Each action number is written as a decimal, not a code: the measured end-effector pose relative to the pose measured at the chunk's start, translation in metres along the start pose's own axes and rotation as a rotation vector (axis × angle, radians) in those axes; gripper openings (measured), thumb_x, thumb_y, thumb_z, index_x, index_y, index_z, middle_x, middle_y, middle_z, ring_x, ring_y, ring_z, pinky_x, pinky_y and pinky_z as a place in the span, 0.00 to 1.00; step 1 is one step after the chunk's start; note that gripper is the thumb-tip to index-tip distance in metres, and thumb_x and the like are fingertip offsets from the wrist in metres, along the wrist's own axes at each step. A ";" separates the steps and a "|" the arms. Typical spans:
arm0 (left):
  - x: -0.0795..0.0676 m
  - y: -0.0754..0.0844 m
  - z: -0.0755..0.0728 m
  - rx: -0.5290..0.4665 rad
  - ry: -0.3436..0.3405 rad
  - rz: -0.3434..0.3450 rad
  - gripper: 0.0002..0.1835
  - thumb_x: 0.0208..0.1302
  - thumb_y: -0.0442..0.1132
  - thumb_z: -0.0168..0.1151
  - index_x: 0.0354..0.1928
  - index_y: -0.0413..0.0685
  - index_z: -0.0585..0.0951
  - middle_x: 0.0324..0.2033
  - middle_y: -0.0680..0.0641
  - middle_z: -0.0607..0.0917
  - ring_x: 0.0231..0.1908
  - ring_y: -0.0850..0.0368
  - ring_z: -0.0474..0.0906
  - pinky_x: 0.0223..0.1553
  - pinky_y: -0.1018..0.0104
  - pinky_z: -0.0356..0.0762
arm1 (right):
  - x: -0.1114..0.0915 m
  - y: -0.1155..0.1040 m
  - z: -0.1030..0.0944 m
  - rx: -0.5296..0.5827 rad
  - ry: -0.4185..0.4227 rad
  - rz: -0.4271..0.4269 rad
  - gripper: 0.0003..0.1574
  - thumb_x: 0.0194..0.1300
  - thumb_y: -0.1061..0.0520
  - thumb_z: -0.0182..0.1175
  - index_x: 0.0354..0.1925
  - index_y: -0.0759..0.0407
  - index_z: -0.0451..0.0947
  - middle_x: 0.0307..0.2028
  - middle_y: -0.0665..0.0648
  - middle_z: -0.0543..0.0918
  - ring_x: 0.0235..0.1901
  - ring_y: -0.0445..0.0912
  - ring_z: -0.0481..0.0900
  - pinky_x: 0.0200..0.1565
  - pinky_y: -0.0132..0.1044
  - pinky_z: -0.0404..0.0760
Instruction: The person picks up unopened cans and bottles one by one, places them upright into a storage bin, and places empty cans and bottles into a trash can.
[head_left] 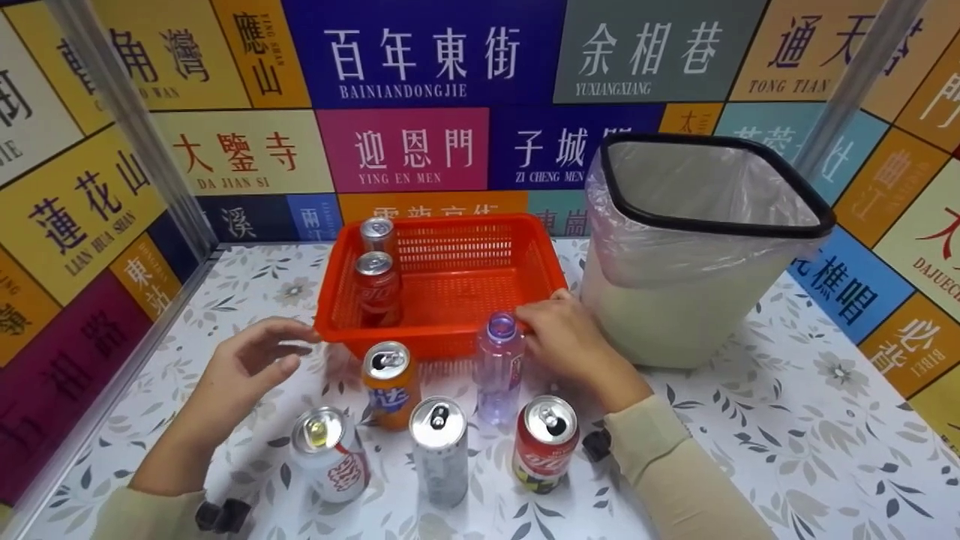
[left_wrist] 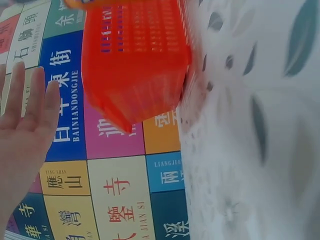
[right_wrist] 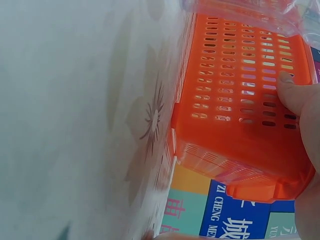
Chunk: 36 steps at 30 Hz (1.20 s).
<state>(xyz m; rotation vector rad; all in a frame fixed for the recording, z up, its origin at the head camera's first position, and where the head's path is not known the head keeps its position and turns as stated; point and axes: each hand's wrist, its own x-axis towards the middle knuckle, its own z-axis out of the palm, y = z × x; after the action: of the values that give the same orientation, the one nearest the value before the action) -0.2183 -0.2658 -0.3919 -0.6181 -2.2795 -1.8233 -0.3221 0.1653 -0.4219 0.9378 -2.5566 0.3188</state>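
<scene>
A red plastic basket (head_left: 442,334) stands at the middle back of the table, with two red cans (head_left: 377,289) upright at its left end. At its front right corner my right hand (head_left: 574,337) grips the rim, the thumb lying on the outer wall in the right wrist view. My left hand (head_left: 244,367) is beside the front left corner, fingers loosely bent and nothing in them. An uncapped clear purplish bottle (head_left: 499,375) stands before the basket by my right hand. Nearer me are an orange can (head_left: 391,390), a white can (head_left: 330,457), a silver can (head_left: 439,457) and a red can (head_left: 546,450).
A pale bin (head_left: 675,300) with a black rim and a clear liner stands right of the basket, close to my right hand. Panels with Chinese lettering (head_left: 420,52) wall the table at the back and sides. A leaf-patterned cloth (head_left: 832,442) covers the table.
</scene>
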 end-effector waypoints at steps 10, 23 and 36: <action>-0.015 -0.017 -0.004 -0.150 -0.263 0.064 0.28 0.75 0.37 0.65 0.70 0.27 0.71 0.62 0.33 0.81 0.62 0.43 0.81 0.63 0.58 0.81 | 0.001 0.005 -0.001 0.013 0.036 -0.009 0.05 0.65 0.63 0.66 0.34 0.54 0.81 0.32 0.54 0.90 0.30 0.52 0.84 0.46 0.47 0.72; -0.026 -0.036 -0.003 -0.200 -0.439 0.026 0.34 0.72 0.48 0.71 0.66 0.29 0.74 0.59 0.34 0.84 0.61 0.48 0.82 0.66 0.62 0.76 | -0.002 0.000 0.003 0.041 0.019 0.018 0.06 0.66 0.62 0.68 0.33 0.52 0.83 0.29 0.51 0.89 0.28 0.50 0.80 0.44 0.44 0.70; -0.032 -0.034 0.003 -0.176 -0.547 -0.079 0.31 0.68 0.43 0.75 0.69 0.39 0.77 0.62 0.35 0.82 0.63 0.45 0.80 0.67 0.62 0.75 | 0.001 -0.003 0.002 0.043 0.003 0.027 0.07 0.66 0.61 0.68 0.33 0.51 0.82 0.28 0.50 0.87 0.29 0.50 0.80 0.46 0.44 0.70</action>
<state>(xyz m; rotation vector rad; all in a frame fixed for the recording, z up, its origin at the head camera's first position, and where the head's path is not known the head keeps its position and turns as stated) -0.2034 -0.2755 -0.4347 -1.2005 -2.4993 -2.1133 -0.3217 0.1620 -0.4235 0.9173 -2.5712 0.3837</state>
